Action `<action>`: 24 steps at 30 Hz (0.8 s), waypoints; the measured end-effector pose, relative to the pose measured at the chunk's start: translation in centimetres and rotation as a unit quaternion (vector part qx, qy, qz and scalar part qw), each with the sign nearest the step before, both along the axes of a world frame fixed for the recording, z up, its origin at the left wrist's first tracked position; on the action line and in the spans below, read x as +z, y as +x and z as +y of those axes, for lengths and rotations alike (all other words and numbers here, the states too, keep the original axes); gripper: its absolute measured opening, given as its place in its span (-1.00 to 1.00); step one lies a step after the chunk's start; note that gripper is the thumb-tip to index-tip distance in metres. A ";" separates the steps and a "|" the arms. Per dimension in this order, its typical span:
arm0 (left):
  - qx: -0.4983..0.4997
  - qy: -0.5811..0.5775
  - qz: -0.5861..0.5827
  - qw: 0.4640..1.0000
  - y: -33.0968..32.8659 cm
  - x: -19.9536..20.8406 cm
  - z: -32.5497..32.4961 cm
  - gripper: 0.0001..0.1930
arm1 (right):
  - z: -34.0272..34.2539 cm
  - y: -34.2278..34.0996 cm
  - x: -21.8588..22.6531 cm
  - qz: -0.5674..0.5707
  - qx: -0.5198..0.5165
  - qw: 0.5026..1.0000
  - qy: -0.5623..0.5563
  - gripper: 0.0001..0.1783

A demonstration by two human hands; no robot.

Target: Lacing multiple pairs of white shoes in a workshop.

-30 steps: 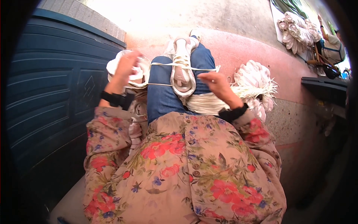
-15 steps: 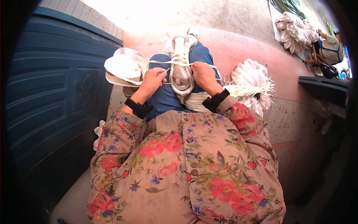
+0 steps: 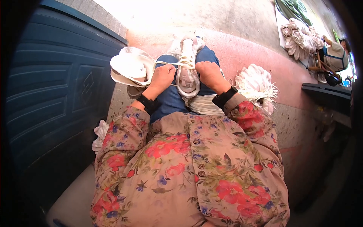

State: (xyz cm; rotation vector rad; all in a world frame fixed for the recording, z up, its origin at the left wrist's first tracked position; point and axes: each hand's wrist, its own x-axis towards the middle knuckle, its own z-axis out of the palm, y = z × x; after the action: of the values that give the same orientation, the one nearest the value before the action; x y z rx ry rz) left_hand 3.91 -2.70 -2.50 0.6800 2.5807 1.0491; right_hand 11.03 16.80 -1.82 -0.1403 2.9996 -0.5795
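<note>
A white and pale-pink shoe upper (image 3: 187, 77) lies lengthwise over my jeans between my hands. White shoelace (image 3: 168, 62) crosses its front, looping out to the left. Just left of the shoe, my left hand (image 3: 163, 76) is closed with thumb and fingers pinched on the lace. My right hand (image 3: 210, 75) is curled against the shoe's right side, gripping the lace; its fingertips are mostly hidden behind the knuckles. Both wrists wear black bands.
A white bag-like container (image 3: 130, 70) stands left of my knee. Bundled white shoe uppers with laces (image 3: 254, 83) lie to the right. A blue panelled door (image 3: 60, 79) borders the left. Further off are more piled uppers (image 3: 297, 39) and a seated person (image 3: 336, 55).
My left hand has turned knuckles-up and moved slightly right, closer to the shoe. The lace stretched across the shoe's front has drawn in, and less of it shows between my hands.
</note>
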 end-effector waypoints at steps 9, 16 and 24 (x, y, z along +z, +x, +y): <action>-0.037 -0.088 0.050 0.994 0.5 2.2 1.3 -0.81 | 0.7 0.5 0.0 -0.037 -0.069 0.994 -0.075 -0.92; -0.138 -0.133 0.213 0.958 0.4 2.7 1.5 -0.89 | -0.2 0.9 -0.8 0.070 -0.050 0.996 -0.017 -0.96; -0.188 -0.145 0.237 0.942 0.2 2.9 2.2 -0.96 | -0.4 1.6 -1.1 0.134 -0.136 0.981 -0.030 -0.83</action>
State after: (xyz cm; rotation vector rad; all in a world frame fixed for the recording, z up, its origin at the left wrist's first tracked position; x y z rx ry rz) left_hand 4.14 -0.50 0.43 1.4124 2.7332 0.4060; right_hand 12.65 16.43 -2.89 0.2113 3.2896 -0.7316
